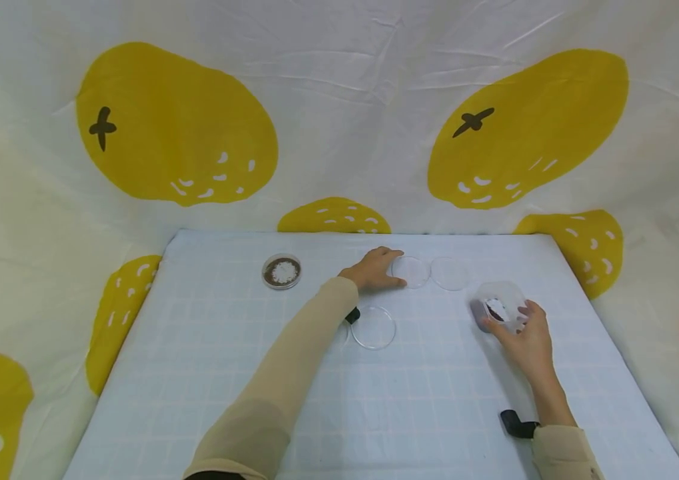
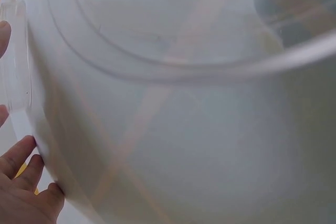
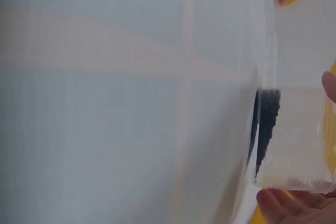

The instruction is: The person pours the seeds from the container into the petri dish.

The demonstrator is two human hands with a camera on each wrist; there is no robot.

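At the back of the table, the thumb and a finger of my left hand [image 1: 374, 270] grip opposite sides of a clear petri dish [image 1: 412, 273]. The left wrist view shows the dish's side wall [image 2: 17, 56] at the left edge with fingertips on it. My right hand [image 1: 528, 340] holds a clear plastic tub [image 1: 504, 297] at the right. Dark material [image 3: 268, 124] lies along the tub's bottom, and a white patch [image 1: 496, 308] shows inside. A second clear dish [image 1: 450, 274] lies just right of the gripped one.
At the back left stands a round dish [image 1: 282, 272] with brown material and white on top. Another clear dish [image 1: 374, 328] lies mid-table, beside one partly covered by the left forearm [image 1: 291, 360]. A lemon-print cloth [image 1: 339, 133] hangs behind the table.
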